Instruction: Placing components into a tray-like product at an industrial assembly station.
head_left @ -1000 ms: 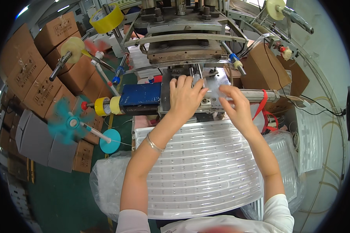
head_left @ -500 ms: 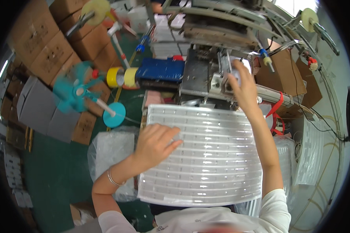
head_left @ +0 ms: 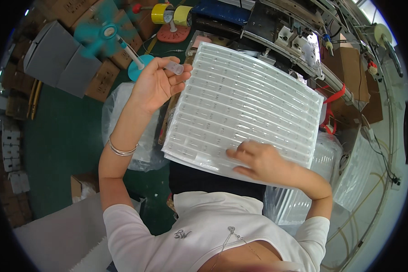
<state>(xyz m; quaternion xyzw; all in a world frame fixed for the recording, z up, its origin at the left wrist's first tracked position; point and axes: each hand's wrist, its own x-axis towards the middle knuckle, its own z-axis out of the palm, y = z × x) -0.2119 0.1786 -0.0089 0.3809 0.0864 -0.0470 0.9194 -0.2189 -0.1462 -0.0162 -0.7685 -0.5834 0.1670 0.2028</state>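
A small translucent plastic cylinder (head_left: 173,68), like a short tube or cap, is held between the fingers of my left hand (head_left: 156,86). That hand is raised, palm turned partly up, beside the far left part of a white ribbed plastic tray (head_left: 240,104). Long parallel rows with small marks run across the tray, and another sheet seems to lie beneath it. My right hand (head_left: 258,161) is over the tray's near edge, somewhat blurred, fingers apart, and I see nothing in it. Whether its fingertips touch the tray, I cannot tell.
Beyond the tray stands a metal machine (head_left: 294,43) with a blue part (head_left: 226,12). A turquoise fan (head_left: 109,31), grey bins (head_left: 54,54) and cardboard boxes (head_left: 102,79) stand left. Plastic-wrapped trays (head_left: 326,156) and a red strap (head_left: 334,96) are at the right.
My view has shifted down toward my body. My right hand has come back from the machine to the tray's near edge. My left hand has risen off the tray and now holds the small cylinder.
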